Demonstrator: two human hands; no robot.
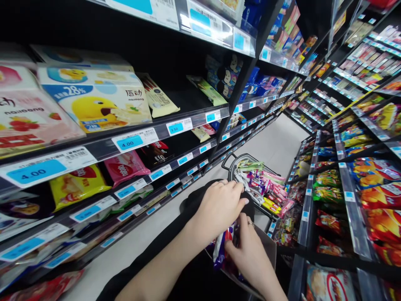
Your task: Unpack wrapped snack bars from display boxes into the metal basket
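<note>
Gripped at the box: wrapped bars (220,247) at the mouth of an open box (267,246)

The step in hand appears to be handling the bars right at the box's opening; whether they are coming out or going in, this single moment cannot tell. The right hand (250,253) grasps them, thumb pressed against the wrappers and fingers bent round the far side. The left hand (216,205) arches just above, fingers curled and thumb reaching toward the right hand; its palm is turned away, so I cannot tell whether it holds anything.

The next move, in my judgement, calls for a steady right-hand pinch and a clear separation of one wrapper from another, since slick film could slide and the two hands crowd the same small opening.

The bars are slim and glossy, mostly purple, with white, blue and red showing on the crinkled film. They sit partly within the box, below the left hand and beside the right thumb; the fingers hide how many there are. The box is cardboard, its inside mostly dark, next to the person's black clothing (150,255).

Just beyond the hands stands a black basket (232,169) heaped with colourful packets (258,182), on a pale floor (282,133) between the left shelves (200,118) and the bagged snacks (380,221) on the right.
</note>
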